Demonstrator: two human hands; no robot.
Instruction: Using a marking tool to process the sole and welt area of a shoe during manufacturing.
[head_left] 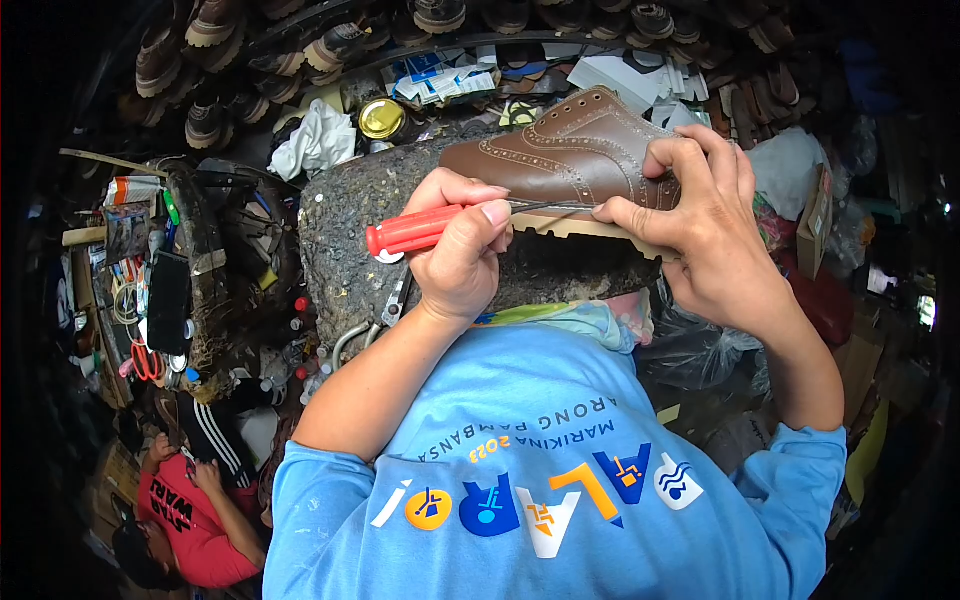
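A brown leather shoe [560, 150] with punched broguing and pale stitching lies on its side edge in front of me, toe to the left. My right hand [705, 200] grips it around the heel end, thumb at the tan sole [590, 226] and fingers over the upper. In my left hand [460, 240] is a red-handled awl [415, 232], its fluted handle in the closed fingers. The thin metal shaft points right along the seam between upper and sole. Its tip is near my right thumb; whether it enters the seam I cannot tell.
Beneath the shoe stands a dark, rough work block [350, 215]. A yellow-lidded can [382, 119] and white crumpled cloth [315, 140] lie beyond it. Pliers-like handles [395, 300] show by my left forearm. A tool rack [150, 270] stands left; another person [195, 510] sits lower left.
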